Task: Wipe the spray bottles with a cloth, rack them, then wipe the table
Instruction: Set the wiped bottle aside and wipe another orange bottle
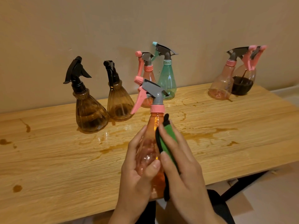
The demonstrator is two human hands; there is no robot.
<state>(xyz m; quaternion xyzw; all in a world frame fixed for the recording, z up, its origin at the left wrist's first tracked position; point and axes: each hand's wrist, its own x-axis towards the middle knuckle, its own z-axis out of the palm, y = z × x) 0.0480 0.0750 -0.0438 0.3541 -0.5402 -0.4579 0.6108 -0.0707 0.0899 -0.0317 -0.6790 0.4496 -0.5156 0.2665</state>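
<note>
Two hands work above the table's near edge: the left hand (137, 172) grips an orange spray bottle (156, 122), and the right hand (182, 167) pinches a green cloth (168, 143) against the bottle's right side. Six other bottles (92, 113) stand farther back on the stained wooden table (56, 159).

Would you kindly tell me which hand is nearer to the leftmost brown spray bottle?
Left. The left hand, gripping the orange bottle, is in front and to the right of the leftmost brown bottle; the right hand, holding the green cloth, lies farther right.
</note>
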